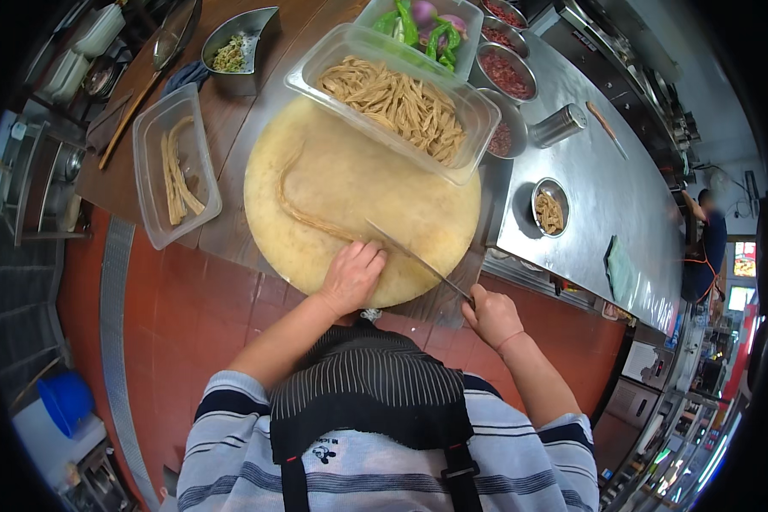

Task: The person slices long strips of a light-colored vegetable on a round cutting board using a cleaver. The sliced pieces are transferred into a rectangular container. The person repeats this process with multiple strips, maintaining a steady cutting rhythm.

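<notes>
A round, pale cutting board (384, 185) lies before me with one long, bent tan strip (288, 192), which looks like a soaked tofu skin stick. My left hand (355, 272) presses the strip's near end onto the board, fingers bunched. My right hand (496, 313) grips the handle of a kitchen knife (419, 259). Its blade slants across the board, its edge beside my left fingertips. On the board's far side rests a clear plastic tub (297, 77) heaped with cut tan pieces (397, 102). Whole sticks (174, 173) lie in a second clear tub (208, 214) to the left.
Behind stands a tub of green peppers (406, 22) and purple onions. Several metal bowls of red chopped food (505, 73), a metal shaker (560, 125), a small bowl of tan pieces (549, 211) and a green cloth (619, 265) sit rightward. Another person (707, 249) stands far right.
</notes>
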Motion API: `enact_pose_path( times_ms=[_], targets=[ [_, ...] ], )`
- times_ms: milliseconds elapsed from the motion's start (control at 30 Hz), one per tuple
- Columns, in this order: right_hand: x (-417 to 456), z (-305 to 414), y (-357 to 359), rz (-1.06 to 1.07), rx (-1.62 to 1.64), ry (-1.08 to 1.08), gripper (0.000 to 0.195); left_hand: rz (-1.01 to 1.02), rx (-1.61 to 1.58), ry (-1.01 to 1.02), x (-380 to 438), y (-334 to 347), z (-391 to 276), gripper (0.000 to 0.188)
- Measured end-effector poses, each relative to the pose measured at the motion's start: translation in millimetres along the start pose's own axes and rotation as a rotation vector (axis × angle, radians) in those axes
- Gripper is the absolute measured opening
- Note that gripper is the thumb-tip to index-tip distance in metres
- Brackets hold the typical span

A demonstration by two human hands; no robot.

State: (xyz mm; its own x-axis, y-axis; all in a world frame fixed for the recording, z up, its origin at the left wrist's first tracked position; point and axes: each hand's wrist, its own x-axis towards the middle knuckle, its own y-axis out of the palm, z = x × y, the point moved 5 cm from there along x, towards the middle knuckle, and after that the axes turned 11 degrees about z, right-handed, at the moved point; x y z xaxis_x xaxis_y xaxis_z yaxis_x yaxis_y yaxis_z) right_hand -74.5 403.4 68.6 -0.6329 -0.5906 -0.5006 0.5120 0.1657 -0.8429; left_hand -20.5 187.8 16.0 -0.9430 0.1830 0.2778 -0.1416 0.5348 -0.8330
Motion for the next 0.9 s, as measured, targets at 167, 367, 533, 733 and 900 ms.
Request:
enact_pose_path(
  times_ms=[167, 367, 533, 733, 900],
  targets=[
    [16, -5, 1, -0.101, 0.182, 0.054, 0.023, 0.013, -0.006, 0.011, 1, -3, 1, 0.027],
    [0, 10, -25, -0.044, 0.12, -0.018, 0.022, -0.022, -0.02, 0.001, -2, -3, 4, 0.027],
    [12, 10, -16, 0.019, -0.006, -0.062, 0.022, 0.028, -0.046, -0.012, -4, 0, 5, 0.028],
    [33, 21, -6, -0.095, 0.063, -0.031, 0.022, 0.014, -0.08, 0.013, -3, -9, 5, 0.03],
    [20, 23, -21, -0.121, 0.079, -0.032, 0.023, -0.058, -0.02, -0.052, -10, -23, 18, 0.031]
  ],
)
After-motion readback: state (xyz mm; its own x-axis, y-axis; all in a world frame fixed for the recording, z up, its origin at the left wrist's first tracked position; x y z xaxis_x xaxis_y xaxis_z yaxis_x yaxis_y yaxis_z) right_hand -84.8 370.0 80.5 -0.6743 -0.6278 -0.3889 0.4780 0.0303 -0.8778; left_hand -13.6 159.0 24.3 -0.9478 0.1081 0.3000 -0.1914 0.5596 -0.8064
